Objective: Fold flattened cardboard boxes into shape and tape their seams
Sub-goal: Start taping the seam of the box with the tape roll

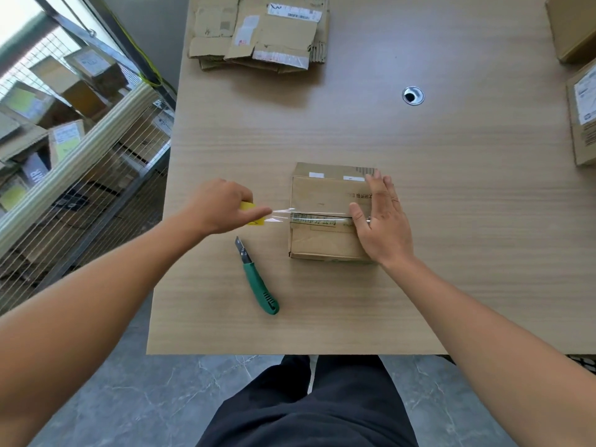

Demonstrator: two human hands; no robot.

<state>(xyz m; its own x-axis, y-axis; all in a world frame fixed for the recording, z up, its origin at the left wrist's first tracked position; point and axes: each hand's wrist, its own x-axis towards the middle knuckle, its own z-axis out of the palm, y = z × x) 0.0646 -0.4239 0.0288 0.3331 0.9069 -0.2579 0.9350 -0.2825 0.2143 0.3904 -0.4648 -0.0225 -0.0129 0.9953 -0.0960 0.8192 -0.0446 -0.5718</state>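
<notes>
Now, box (322,221) in the middle of the bench (451,253), top flaps shut. Clear tape (280,216) stretched from its seam out to a yellow roll (250,208), gripped in the left hand (219,206). Flat and wide on the box top, the right hand (380,221), pressing the tape end. Risk: tape wrinkling or sticking to itself if let slack; box sliding if pressed too softly. Green knife (258,285) just beside. Most of the roll hidden under that hand; flat boxes (261,30) cut off up top.

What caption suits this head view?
Left hand stretches clear tape over the seam of a box that the right hand presses.
</notes>
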